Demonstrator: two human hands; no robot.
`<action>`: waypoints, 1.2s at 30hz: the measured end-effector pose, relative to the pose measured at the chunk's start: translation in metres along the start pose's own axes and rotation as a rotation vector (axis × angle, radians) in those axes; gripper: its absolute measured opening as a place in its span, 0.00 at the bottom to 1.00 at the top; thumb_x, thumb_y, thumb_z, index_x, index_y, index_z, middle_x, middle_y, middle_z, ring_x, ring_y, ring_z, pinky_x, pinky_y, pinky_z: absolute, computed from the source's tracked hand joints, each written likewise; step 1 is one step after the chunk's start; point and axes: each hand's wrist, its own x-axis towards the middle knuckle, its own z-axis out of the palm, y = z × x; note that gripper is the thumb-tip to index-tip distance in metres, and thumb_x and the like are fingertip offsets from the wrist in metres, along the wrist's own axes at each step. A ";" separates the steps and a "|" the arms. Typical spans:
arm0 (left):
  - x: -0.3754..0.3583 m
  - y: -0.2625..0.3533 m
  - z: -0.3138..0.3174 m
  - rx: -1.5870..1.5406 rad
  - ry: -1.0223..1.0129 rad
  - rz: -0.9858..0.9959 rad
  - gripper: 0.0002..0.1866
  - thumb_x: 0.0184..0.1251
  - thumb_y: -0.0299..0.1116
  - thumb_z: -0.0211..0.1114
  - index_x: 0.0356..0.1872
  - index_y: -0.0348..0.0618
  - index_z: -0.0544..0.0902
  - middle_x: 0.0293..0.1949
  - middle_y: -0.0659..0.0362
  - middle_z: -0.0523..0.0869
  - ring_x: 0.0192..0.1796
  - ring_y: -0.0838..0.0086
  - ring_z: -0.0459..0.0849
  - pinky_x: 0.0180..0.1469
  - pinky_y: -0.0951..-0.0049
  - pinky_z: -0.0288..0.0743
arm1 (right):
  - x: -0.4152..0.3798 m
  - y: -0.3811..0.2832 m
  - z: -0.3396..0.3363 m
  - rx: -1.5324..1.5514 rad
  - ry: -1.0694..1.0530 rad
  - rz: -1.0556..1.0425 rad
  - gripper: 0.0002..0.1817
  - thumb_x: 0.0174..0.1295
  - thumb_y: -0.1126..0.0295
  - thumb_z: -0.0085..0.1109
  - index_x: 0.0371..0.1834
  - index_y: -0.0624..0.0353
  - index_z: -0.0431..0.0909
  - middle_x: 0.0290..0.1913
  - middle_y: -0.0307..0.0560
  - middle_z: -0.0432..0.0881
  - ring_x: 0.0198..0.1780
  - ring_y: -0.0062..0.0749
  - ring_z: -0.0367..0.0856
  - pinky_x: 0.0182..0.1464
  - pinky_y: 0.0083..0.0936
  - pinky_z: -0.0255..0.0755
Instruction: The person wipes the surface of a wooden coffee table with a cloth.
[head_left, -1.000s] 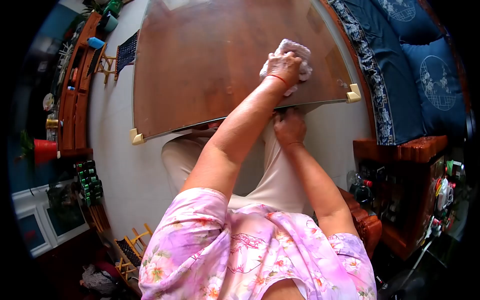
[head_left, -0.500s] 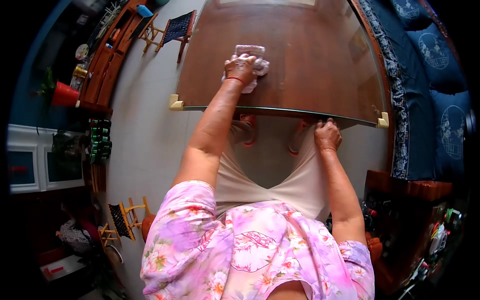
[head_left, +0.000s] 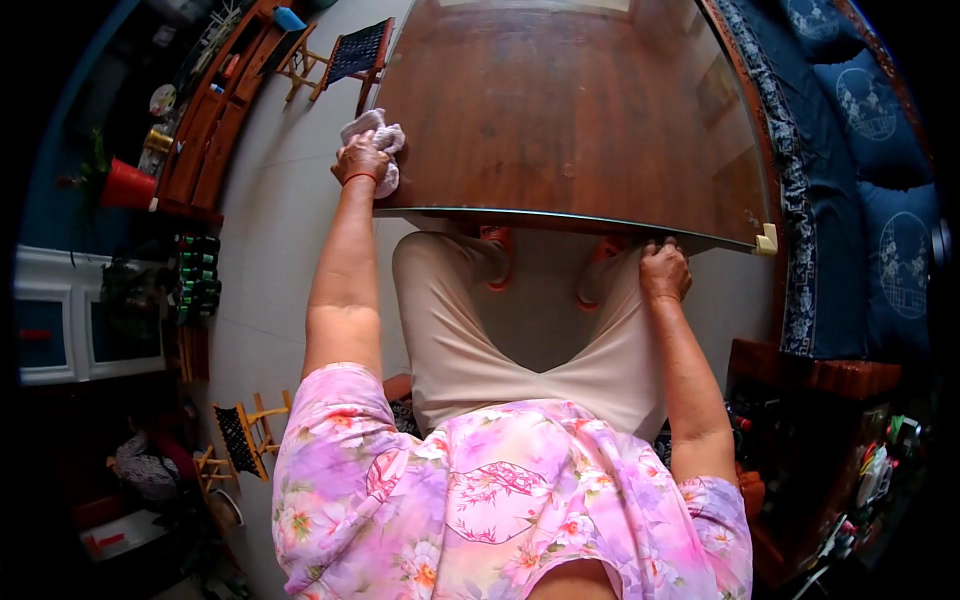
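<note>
My left hand (head_left: 361, 160), with a red band at its wrist, presses a crumpled pinkish cloth (head_left: 388, 135) at the left edge of the glass-topped brown table (head_left: 560, 110). Part of the cloth shows beyond the fingers, above and to their right. My right hand (head_left: 665, 270) is closed at the table's near edge, close to my knee. Its fingertips are partly hidden, and I cannot make out what they hold, if anything. A cream corner guard (head_left: 766, 240) sits on the near right corner of the table.
A folding stool (head_left: 357, 52) stands beyond the table's left side. Along the right runs a sofa with blue cushions (head_left: 868, 100). A wooden cabinet (head_left: 215, 120) and a red pot (head_left: 128, 184) are at the left. Another folding stool (head_left: 240, 440) stands at the lower left.
My left hand and the cloth have moved left across the tabletop to its left edge. The near left corner guard no longer shows. My right hand has hardly moved.
</note>
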 end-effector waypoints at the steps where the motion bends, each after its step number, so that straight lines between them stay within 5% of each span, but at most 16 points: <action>1: 0.002 -0.001 -0.004 -0.077 -0.054 -0.044 0.28 0.56 0.43 0.63 0.62 0.66 0.73 0.63 0.67 0.73 0.63 0.63 0.73 0.63 0.59 0.69 | 0.001 0.000 0.000 0.007 0.004 -0.004 0.19 0.60 0.53 0.50 0.41 0.59 0.76 0.45 0.55 0.81 0.50 0.49 0.79 0.49 0.44 0.74; 18: -0.113 0.119 -0.028 0.004 0.151 0.404 0.22 0.51 0.35 0.60 0.52 0.58 0.80 0.52 0.64 0.81 0.53 0.61 0.80 0.52 0.59 0.77 | 0.002 -0.001 0.004 0.074 0.051 -0.053 0.19 0.61 0.54 0.50 0.39 0.60 0.77 0.44 0.55 0.81 0.49 0.50 0.79 0.51 0.44 0.73; 33: -0.182 0.236 -0.044 0.007 0.047 0.682 0.26 0.48 0.37 0.64 0.54 0.60 0.78 0.54 0.65 0.80 0.57 0.63 0.78 0.53 0.60 0.75 | 0.002 0.004 0.013 0.089 0.116 -0.071 0.18 0.58 0.56 0.50 0.38 0.60 0.76 0.43 0.54 0.80 0.49 0.47 0.79 0.49 0.42 0.74; 36: -0.193 0.260 -0.038 -0.065 0.097 0.759 0.19 0.50 0.35 0.63 0.47 0.57 0.80 0.50 0.63 0.81 0.53 0.62 0.79 0.49 0.58 0.74 | 0.002 0.003 0.014 0.068 0.101 -0.065 0.18 0.58 0.55 0.51 0.38 0.58 0.77 0.42 0.52 0.80 0.47 0.46 0.79 0.47 0.42 0.74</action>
